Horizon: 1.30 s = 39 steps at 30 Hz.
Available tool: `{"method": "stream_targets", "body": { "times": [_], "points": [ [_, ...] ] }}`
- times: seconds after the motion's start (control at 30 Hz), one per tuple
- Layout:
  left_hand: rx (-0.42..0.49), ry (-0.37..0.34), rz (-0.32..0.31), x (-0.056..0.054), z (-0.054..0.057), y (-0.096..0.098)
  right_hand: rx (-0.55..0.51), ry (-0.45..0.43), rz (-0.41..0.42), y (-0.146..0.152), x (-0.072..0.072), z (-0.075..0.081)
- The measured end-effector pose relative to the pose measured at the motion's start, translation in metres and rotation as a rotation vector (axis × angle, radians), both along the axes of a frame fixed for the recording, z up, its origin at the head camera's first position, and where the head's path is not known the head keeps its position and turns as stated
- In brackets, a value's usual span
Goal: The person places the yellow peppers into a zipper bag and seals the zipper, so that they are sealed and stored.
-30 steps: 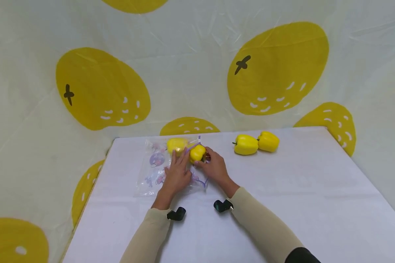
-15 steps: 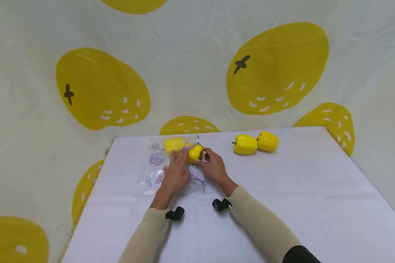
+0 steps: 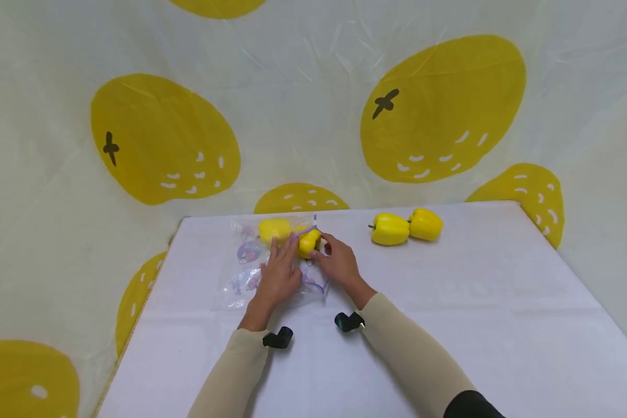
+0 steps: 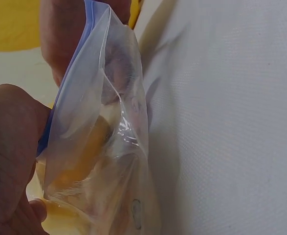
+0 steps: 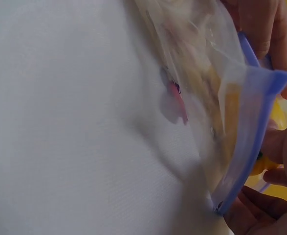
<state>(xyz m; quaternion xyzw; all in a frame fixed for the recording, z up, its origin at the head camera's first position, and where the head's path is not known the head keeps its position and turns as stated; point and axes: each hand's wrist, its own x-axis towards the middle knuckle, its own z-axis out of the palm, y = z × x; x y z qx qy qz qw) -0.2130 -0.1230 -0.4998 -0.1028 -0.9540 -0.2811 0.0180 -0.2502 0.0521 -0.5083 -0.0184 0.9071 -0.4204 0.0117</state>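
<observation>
A clear zip bag (image 3: 242,278) with purple edges and printed pictures lies on the table, its mouth facing right. Inside, toward the far side, is one yellow bell pepper (image 3: 274,230). My left hand (image 3: 278,277) lies over the bag, fingers reaching to the purple rim (image 5: 253,127) and holding the mouth apart. A second yellow bell pepper (image 3: 306,244) is partly in the mouth, its green stem end toward my right hand (image 3: 341,264). That hand grips it with thumb and fingers. In the left wrist view the bag wall (image 4: 119,127) covers much of the pepper.
Two more yellow bell peppers (image 3: 390,229) lie side by side at the table's far edge, right of the bag. A white cloth covers the table (image 3: 449,302). Behind it hangs a sheet (image 3: 303,116) printed with large yellow fruit.
The gripped bell pepper has moved slightly left, deeper into the bag's mouth, and my right hand has shifted slightly with it. The pepper inside has slid a little left. My left hand stays nearly still.
</observation>
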Motion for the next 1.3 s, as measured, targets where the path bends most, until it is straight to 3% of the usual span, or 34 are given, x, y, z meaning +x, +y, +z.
{"method": "stream_targets", "body": {
  "times": [0.17,0.4,0.87,1.03,1.17,1.3],
  "points": [
    [-0.01,-0.022,0.015,-0.001,0.001,0.0,0.05,0.002,0.011,-0.004,0.0,0.004],
    [0.04,-0.052,0.029,-0.005,0.002,0.0,0.019,-0.037,-0.026,-0.004,-0.001,0.008],
    [0.029,-0.059,0.008,-0.006,0.003,0.004,0.118,-0.033,0.047,-0.004,-0.003,0.014],
    [0.034,-0.029,0.012,-0.008,0.002,0.006,0.036,-0.069,0.07,0.002,-0.001,0.015],
    [0.038,-0.043,0.031,-0.008,0.002,0.006,-0.027,-0.093,0.121,0.007,0.001,0.01],
    [0.045,-0.044,0.039,-0.007,0.001,0.006,0.042,-0.052,0.211,0.008,0.0,0.008]
  ]
}}
